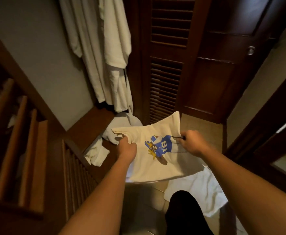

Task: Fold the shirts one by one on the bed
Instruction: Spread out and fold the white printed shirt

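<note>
I hold a cream T-shirt [149, 160] in the air in front of me; its print shows a blue figure with the number 18. My left hand [127, 147] grips the bunched left edge of the shirt. My right hand [192, 143] pinches the right edge near the print. The shirt hangs between both hands above the floor. No bed is in view.
White bathrobes [108, 53] hang at the back. Pale clothes [120, 128] and a small white cloth [96, 154] lie on a low wooden ledge. A white towel [196, 189] lies on the tiled floor. Louvred closet doors [167, 65] stand ahead, wooden shelves [20, 133] at left.
</note>
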Motion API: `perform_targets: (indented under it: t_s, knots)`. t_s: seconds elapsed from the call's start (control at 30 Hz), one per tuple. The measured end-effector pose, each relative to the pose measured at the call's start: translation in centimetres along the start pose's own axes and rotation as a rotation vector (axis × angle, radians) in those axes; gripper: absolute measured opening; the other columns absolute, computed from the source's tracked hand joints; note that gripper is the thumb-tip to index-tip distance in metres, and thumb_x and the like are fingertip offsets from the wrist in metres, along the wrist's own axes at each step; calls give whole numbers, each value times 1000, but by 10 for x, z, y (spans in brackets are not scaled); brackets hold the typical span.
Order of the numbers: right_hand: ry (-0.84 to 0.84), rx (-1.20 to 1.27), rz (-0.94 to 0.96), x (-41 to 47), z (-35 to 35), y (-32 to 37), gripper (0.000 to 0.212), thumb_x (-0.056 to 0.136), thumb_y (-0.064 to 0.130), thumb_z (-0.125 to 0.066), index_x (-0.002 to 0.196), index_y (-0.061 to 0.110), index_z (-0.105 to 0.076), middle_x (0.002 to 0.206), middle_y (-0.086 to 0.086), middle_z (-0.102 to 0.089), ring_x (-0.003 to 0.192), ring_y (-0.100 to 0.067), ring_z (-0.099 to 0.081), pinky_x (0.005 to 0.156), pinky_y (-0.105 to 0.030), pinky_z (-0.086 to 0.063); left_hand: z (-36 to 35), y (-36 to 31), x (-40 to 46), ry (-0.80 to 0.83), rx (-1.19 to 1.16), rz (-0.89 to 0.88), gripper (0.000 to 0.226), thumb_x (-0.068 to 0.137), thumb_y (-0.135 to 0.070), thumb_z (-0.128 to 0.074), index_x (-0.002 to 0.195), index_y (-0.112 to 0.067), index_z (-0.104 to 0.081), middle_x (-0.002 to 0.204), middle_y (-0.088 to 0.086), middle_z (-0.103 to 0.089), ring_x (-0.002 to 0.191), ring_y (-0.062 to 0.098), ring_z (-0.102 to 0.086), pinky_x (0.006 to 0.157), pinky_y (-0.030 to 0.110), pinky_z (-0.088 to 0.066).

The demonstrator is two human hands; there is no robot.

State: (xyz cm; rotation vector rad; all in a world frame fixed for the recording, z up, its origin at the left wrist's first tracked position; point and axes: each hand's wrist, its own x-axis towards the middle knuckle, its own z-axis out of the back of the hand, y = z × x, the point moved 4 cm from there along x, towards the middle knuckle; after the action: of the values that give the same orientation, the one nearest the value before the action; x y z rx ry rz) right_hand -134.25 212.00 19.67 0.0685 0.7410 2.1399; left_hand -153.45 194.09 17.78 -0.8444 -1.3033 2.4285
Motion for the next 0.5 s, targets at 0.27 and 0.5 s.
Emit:
perform_targets:
  t_s: [0.27, 0.5]
  knots:
    - [78, -14, 148, 128, -17, 43, 21, 102, 34, -56, 117, 24, -67, 105, 4, -68, 92, -14, -65, 85, -43, -59, 30, -11, 76, -170, -101, 110, 48, 96, -12, -60, 143, -10, -52, 138, 12, -60, 125, 35, -56, 103, 40, -45]
    - [136, 43, 241, 246, -16, 70, 15, 101, 30, -58, 103, 20, -69, 90, 1, -69, 79, -19, -65, 70, -41, -57, 46, -48, 147, -370, -129, 134, 37, 97, -6, -58, 134, -5, -59, 127, 12, -64, 99, 24, -55, 82, 30, -41]
